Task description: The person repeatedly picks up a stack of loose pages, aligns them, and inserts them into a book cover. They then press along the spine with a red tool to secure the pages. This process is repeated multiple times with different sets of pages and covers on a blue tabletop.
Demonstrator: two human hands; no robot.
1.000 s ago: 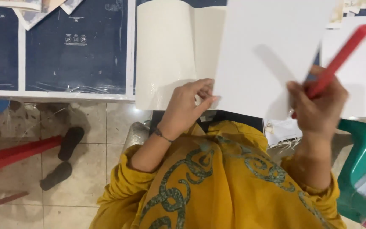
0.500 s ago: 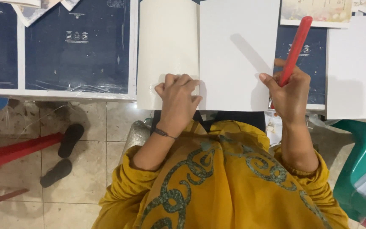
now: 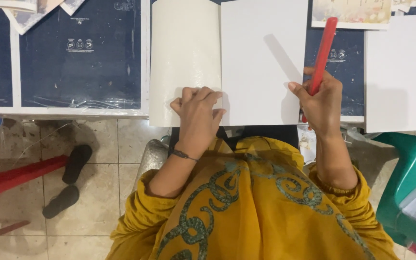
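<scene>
White paper sheet (image 3: 263, 62) lies flat on the bench (image 3: 80, 58), directly ahead of me, its left edge meeting a cream glossy sheet (image 3: 184, 53) that curves slightly upward at its left side. My left hand (image 3: 199, 115) rests at the lower edge where the two sheets meet, fingers (image 3: 196, 94) curled and pressing down on the seam; nothing is enclosed in that hand. My right hand (image 3: 321, 103) sits just beside the lower right corner of the white paper sheet, fingers closed around a red rod-shaped tool (image 3: 321, 55). The tool stands tilted, its upper end pointing away from me and slightly right, and it casts a diagonal shadow across the white paper sheet.

A second white sheet (image 3: 403, 72) lies to the right, apart from the first. The bench surface is dark blue under clear film, bordered by a white frame. A printed card (image 3: 351, 12) lies at the far edge.

Below the bench, a pair of black sandals (image 3: 68, 180) rests on the tiled floor (image 3: 97, 212) beside a red plastic piece (image 3: 10, 175). A green plastic chair (image 3: 410, 178) stands at my right. My yellow patterned garment (image 3: 256, 212) fills the lower centre.
</scene>
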